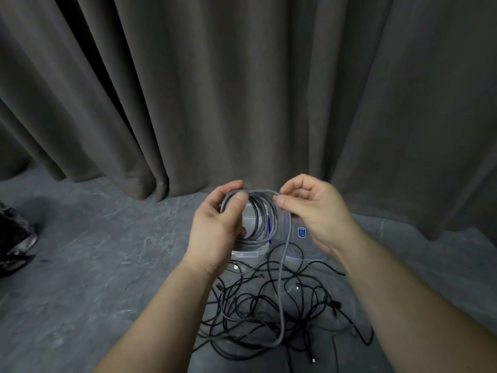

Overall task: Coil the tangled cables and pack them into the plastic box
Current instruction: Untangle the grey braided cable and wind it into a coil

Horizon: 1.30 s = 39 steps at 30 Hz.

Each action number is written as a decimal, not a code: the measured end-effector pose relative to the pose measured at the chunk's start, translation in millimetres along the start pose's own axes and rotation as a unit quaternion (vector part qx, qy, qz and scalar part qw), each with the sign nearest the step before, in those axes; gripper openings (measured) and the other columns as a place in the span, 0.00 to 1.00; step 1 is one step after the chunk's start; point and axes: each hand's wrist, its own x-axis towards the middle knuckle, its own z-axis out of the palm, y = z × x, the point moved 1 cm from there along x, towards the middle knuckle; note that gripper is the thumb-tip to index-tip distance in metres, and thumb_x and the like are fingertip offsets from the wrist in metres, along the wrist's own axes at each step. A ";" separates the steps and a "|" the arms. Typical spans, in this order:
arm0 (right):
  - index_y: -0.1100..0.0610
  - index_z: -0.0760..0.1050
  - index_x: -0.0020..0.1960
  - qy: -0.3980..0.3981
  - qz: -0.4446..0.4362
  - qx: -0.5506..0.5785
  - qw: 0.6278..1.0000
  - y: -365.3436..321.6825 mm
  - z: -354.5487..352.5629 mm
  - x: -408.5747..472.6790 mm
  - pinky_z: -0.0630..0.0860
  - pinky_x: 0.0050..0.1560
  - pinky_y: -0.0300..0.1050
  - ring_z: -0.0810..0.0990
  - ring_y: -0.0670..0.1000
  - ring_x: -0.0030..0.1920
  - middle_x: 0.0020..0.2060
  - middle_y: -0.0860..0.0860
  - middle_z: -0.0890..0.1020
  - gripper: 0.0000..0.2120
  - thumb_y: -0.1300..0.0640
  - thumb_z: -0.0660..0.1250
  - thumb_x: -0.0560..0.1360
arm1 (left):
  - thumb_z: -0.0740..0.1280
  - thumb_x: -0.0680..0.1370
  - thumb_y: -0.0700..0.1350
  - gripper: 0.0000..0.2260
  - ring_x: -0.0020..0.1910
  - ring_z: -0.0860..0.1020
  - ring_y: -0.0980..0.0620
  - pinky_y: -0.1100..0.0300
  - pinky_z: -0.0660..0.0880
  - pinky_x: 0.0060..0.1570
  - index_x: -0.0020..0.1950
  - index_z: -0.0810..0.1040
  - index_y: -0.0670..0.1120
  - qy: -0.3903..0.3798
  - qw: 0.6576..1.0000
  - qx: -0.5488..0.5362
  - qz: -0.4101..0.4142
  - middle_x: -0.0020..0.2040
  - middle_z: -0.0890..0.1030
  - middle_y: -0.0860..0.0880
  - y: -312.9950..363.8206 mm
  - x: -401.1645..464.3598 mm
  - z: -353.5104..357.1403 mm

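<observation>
Both bare forearms reach forward from the bottom of the view and meet in the middle, raised above the floor. The left hand [217, 224] is turned palm-inward, its thumb pressed across the top of a coil of grey braided cable [259, 219] and its fingers curled round the coil's left side, so the several loops hang in a rough ring from that grip. The right hand [312, 208] is just beside it at the same height, fingers curled, pinching the same cable between thumb and forefinger where the top of the ring runs across to it. From the right hand the loose tail of the grey cable [281, 286] drops straight down and ends in a bend among a tangled heap of thin black cables [271, 310] spread on the grey mottled floor [94, 251] between the forearms. Directly behind and below the held coil stands a clear plastic box [248, 253], partly hidden by the left hand, and beside it to the right lies a clear plastic lid with a blue label [302, 232]. Dark grey pleated curtains [242, 90] fill the background, and a dark bundle [13, 238] sits at the left edge.
</observation>
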 end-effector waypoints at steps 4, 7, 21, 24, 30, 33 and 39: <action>0.53 0.79 0.38 0.087 -0.035 -0.012 0.996 4.5 2.2 3.2 0.76 0.43 0.38 0.78 0.45 0.36 0.31 0.47 0.81 0.10 0.67 0.73 0.70 | 0.63 0.80 0.39 0.07 0.21 0.60 0.58 0.64 0.66 0.26 0.55 0.78 0.47 -0.034 0.999 0.014 0.001 0.22 0.64 0.56 -1.6 -4.7 6.1; 0.51 0.82 0.39 0.114 -0.051 -0.038 0.991 13.2 11.2 2.2 0.78 0.47 0.41 0.82 0.45 0.38 0.35 0.47 0.84 0.08 0.64 0.72 0.72 | 0.62 0.80 0.40 0.07 0.22 0.60 0.57 0.63 0.66 0.27 0.54 0.78 0.47 -0.021 1.000 -0.014 -0.002 0.23 0.63 0.55 -1.3 -4.9 8.2; 0.48 0.77 0.56 0.135 -0.033 -0.010 0.990 12.6 39.6 -10.7 0.79 0.43 0.39 0.82 0.40 0.37 0.43 0.46 0.83 0.13 0.55 0.54 0.83 | 0.59 0.81 0.41 0.09 0.23 0.60 0.58 0.63 0.65 0.27 0.54 0.78 0.47 -0.020 0.996 -0.082 0.001 0.24 0.63 0.54 5.6 -9.2 14.3; 0.46 0.76 0.59 0.137 -0.052 0.021 0.989 10.6 39.3 -11.2 0.77 0.35 0.35 0.81 0.39 0.35 0.48 0.46 0.82 0.14 0.59 0.56 0.82 | 0.58 0.82 0.42 0.09 0.23 0.60 0.58 0.63 0.64 0.28 0.55 0.78 0.46 -0.018 0.997 -0.080 0.005 0.24 0.63 0.55 6.2 -9.7 15.0; 0.43 0.72 0.67 0.089 -0.121 -0.112 0.982 9.5 40.4 -19.7 0.75 0.44 0.33 0.79 0.38 0.37 0.42 0.43 0.80 0.16 0.56 0.56 0.82 | 0.58 0.82 0.42 0.10 0.24 0.58 0.57 0.62 0.63 0.28 0.55 0.79 0.46 -0.011 0.996 -0.089 0.007 0.24 0.60 0.53 7.0 -9.8 12.6; 0.44 0.72 0.68 0.054 -0.101 -0.127 0.985 14.2 41.5 -18.2 0.70 0.42 0.29 0.76 0.37 0.36 0.37 0.42 0.78 0.16 0.54 0.58 0.82 | 0.58 0.82 0.42 0.10 0.24 0.58 0.56 0.62 0.64 0.28 0.56 0.79 0.46 -0.007 0.996 -0.088 0.007 0.24 0.59 0.52 8.6 -9.8 11.1; 0.45 0.78 0.59 0.078 -0.074 -0.043 0.993 15.9 45.9 -9.2 0.74 0.41 0.43 0.74 0.43 0.32 0.29 0.44 0.77 0.12 0.56 0.62 0.80 | 0.57 0.83 0.45 0.11 0.23 0.60 0.57 0.61 0.65 0.30 0.58 0.76 0.46 -0.003 0.997 -0.080 0.009 0.24 0.61 0.53 9.4 -9.0 11.5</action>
